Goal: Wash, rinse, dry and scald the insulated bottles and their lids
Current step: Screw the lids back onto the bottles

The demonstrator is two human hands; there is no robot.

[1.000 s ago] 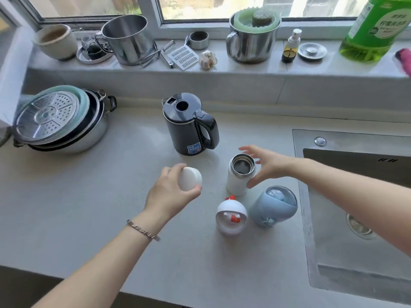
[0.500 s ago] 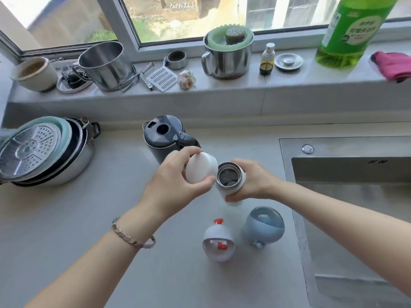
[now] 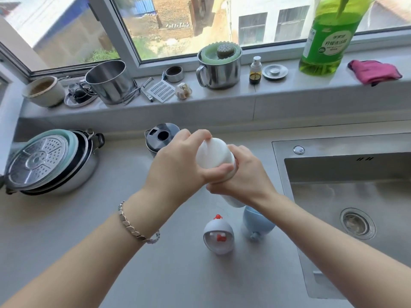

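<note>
I hold a small white insulated bottle [image 3: 233,200] in the air above the counter. My right hand [image 3: 240,178] grips its body. A rounded white lid [image 3: 213,155] sits on the bottle's mouth, and my left hand [image 3: 178,165] grips it with fingers and thumb curled round it. Below, on the counter, a white egg-shaped lid with red parts [image 3: 218,237] lies on its side. A pale blue lid [image 3: 255,223] lies beside it, partly hidden by my right forearm.
A black electric kettle [image 3: 159,138] stands behind my hands. Stacked pots with a steamer plate [image 3: 44,161] sit at the left. The steel sink [image 3: 355,196] lies to the right. The windowsill holds steel pots, a green detergent bottle [image 3: 327,41] and a pink cloth [image 3: 375,71].
My right hand took hold of the bottle and lifted it off the counter. My left hand brought the white lid over and set it on the bottle's mouth.
</note>
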